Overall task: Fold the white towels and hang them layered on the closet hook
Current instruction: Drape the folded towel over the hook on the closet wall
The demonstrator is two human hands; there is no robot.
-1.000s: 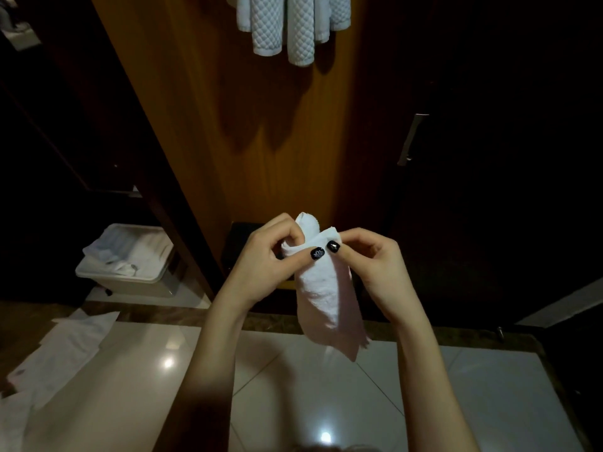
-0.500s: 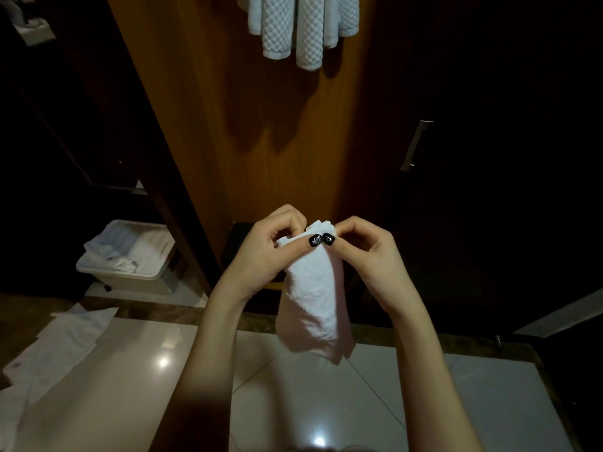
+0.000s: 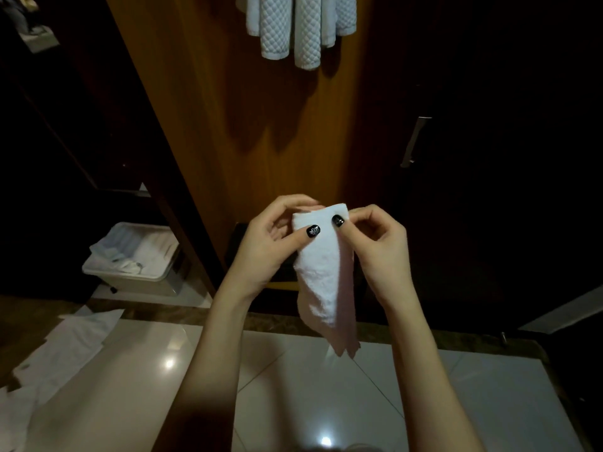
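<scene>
A small white towel [image 3: 321,275], folded into a narrow strip, hangs in front of me at the middle of the view. My left hand [image 3: 270,243] pinches its top left corner between thumb and fingers. My right hand [image 3: 375,246] pinches the top right corner, thumb on the front. Its lower end dangles free above the floor. Several quilted white towels [image 3: 293,24] hang against the wooden closet panel [image 3: 261,125] at the top; the hook itself is out of view.
A white bin [image 3: 133,259] with crumpled cloths stands on the floor at the left. White sheets [image 3: 65,347] lie on the glossy tiles at lower left. A dark door with a metal handle [image 3: 414,141] is at the right.
Both hands have drawn the towel's top edge flat and square, where a rounded bunch stuck up before. The hanging towels sit lower in the view.
</scene>
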